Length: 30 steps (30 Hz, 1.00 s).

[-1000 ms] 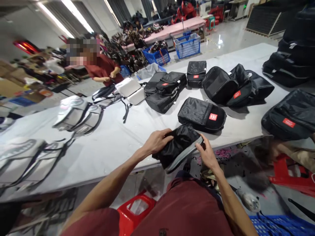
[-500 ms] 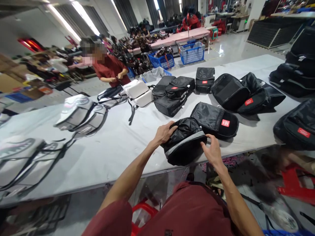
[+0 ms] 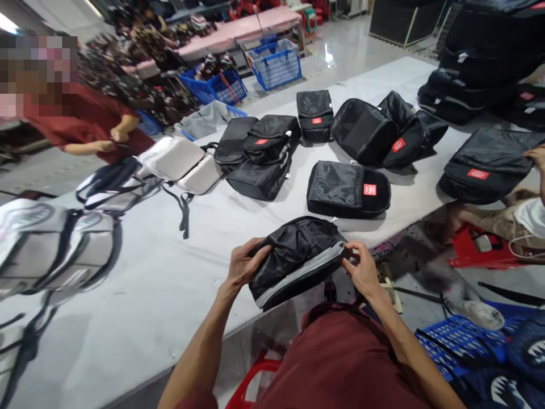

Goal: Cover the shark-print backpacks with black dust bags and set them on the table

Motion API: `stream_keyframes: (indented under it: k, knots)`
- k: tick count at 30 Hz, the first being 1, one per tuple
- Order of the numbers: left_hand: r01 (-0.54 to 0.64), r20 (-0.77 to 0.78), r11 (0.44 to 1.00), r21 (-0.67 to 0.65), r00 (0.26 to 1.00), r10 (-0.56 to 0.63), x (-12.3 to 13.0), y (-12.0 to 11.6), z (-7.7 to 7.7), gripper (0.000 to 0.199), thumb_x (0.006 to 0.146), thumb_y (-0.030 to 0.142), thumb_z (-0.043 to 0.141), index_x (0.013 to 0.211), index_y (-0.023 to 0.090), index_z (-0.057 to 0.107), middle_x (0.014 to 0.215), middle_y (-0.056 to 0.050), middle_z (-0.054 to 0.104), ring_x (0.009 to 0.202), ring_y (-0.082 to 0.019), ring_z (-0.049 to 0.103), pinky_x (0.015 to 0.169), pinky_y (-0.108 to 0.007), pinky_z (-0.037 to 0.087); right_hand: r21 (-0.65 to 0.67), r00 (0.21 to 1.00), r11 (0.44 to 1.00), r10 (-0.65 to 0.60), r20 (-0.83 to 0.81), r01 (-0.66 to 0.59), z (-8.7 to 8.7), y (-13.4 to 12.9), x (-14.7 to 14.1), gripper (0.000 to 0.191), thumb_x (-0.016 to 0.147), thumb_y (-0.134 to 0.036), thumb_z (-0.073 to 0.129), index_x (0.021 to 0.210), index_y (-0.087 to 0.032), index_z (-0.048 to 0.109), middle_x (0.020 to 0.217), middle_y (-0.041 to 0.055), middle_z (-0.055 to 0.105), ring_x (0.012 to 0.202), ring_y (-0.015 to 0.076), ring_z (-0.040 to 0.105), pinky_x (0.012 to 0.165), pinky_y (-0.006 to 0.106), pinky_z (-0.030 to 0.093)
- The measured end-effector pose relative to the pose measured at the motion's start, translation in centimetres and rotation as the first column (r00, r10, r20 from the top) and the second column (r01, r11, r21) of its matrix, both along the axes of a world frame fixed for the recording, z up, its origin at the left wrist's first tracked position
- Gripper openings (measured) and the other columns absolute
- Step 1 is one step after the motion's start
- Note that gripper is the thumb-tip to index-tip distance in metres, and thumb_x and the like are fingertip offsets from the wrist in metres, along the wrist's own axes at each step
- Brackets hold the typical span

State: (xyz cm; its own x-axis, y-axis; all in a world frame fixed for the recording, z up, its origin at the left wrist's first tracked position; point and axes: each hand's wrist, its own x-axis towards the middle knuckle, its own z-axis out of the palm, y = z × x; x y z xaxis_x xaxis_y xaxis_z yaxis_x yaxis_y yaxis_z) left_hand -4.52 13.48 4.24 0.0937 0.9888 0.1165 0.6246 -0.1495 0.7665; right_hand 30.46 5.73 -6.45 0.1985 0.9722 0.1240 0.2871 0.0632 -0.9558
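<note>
A black backpack (image 3: 298, 247) with a light grey zipper band lies tilted at the table's near edge, in front of my body. My left hand (image 3: 247, 262) grips its left side, thumb on top and fingers around the far side. At the right end of the grey band, my right hand (image 3: 358, 266) pinches the zipper end or the fabric beside it; which of these I cannot tell. Just beyond lies another black backpack (image 3: 336, 187) with a red label, touched by neither hand. The underside of the held backpack is hidden.
More black backpacks (image 3: 361, 130) lie farther back on the white table (image 3: 200, 267), with a tall stack (image 3: 468, 68) at right. Grey-white backpacks (image 3: 80, 244) are at left. One co-worker (image 3: 93, 119) stands across the table; another's hand (image 3: 537, 159) touches a backpack at right. Blue crates (image 3: 276, 65) stand behind.
The view has swung right and down. The held backpack has been pulled toward me, away from the labelled one, and its grey band now tilts up to the right. My right hand has moved to the band's end.
</note>
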Motion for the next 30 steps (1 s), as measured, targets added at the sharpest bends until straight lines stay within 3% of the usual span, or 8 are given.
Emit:
stream_keyframes:
  k: [3,6,11,15,20,24,30]
  knots:
    - [-0.026,0.008,0.999,0.019,1.000,0.026,-1.4,-1.0,-0.4,0.033,0.091,0.049,0.074,0.093,0.019,0.087,0.089,-0.005,0.087,0.078,-0.021,0.079,0.071,-0.026,0.062,0.009,1.000,1.000,0.024,0.007,-0.024,0.2,-1.1,-0.6,0.033,0.101,-0.047,0.077,0.126,-0.026,0.069,0.124,0.0076,0.075,0.112,0.0256,0.073,0.101,0.042,0.064]
    - [-0.047,0.027,0.998,0.043,0.999,0.046,-2.0,-1.8,-0.7,0.029,0.089,0.045,0.077,0.092,0.018,0.088,0.085,-0.005,0.086,0.074,-0.021,0.079,0.068,-0.024,0.061,0.091,0.993,0.992,0.078,0.084,-0.085,0.9,-1.3,-0.6,0.026,0.105,-0.039,0.073,0.128,-0.027,0.072,0.125,0.0080,0.075,0.114,0.0252,0.073,0.104,0.043,0.063]
    - [-0.062,0.048,0.997,0.056,0.997,0.059,-1.2,-2.0,-0.4,0.027,0.088,0.043,0.078,0.090,0.019,0.090,0.086,-0.005,0.087,0.075,-0.021,0.080,0.069,-0.024,0.062,0.140,0.965,0.971,0.162,0.204,-0.192,1.9,-0.9,0.6,0.023,0.107,-0.027,0.071,0.129,-0.029,0.073,0.125,0.0086,0.076,0.120,0.0267,0.073,0.109,0.046,0.061]
    - [-0.069,0.041,0.995,0.071,0.997,0.066,-0.6,-2.0,-0.1,0.026,0.087,0.043,0.077,0.088,0.021,0.089,0.088,-0.005,0.088,0.075,-0.021,0.081,0.070,-0.024,0.063,0.170,0.964,0.965,0.166,0.206,-0.202,1.3,-0.8,1.2,0.018,0.108,-0.028,0.071,0.126,-0.029,0.076,0.123,0.0072,0.078,0.117,0.0254,0.076,0.107,0.043,0.063]
    - [-0.053,0.013,0.991,0.123,0.999,0.052,-0.8,-2.6,-0.5,0.022,0.088,0.040,0.078,0.088,0.022,0.090,0.086,-0.004,0.088,0.073,-0.021,0.081,0.068,-0.024,0.062,0.114,0.984,0.986,0.101,0.143,-0.118,0.6,-1.5,1.2,0.026,0.107,-0.031,0.072,0.133,-0.027,0.072,0.121,0.0071,0.078,0.112,0.0235,0.077,0.099,0.039,0.067]
    - [-0.027,-0.009,0.987,0.157,1.000,0.029,-0.4,-3.1,-0.7,0.020,0.090,0.037,0.077,0.089,0.022,0.090,0.086,-0.003,0.088,0.070,-0.019,0.081,0.066,-0.022,0.061,0.114,0.967,0.981,0.126,0.223,-0.154,1.3,-2.1,1.3,0.027,0.107,-0.021,0.067,0.132,-0.026,0.074,0.128,0.0096,0.074,0.120,0.0248,0.074,0.108,0.041,0.063]
    - [0.019,0.017,0.989,0.147,1.000,-0.022,1.9,-3.0,-0.1,0.020,0.092,0.038,0.078,0.090,0.022,0.089,0.087,-0.002,0.088,0.068,-0.018,0.079,0.065,-0.022,0.061,-0.022,0.909,0.991,0.132,0.396,-0.134,2.4,-2.5,2.0,0.038,0.099,-0.013,0.060,0.134,-0.021,0.073,0.127,0.0146,0.072,0.119,0.0322,0.070,0.105,0.050,0.061]
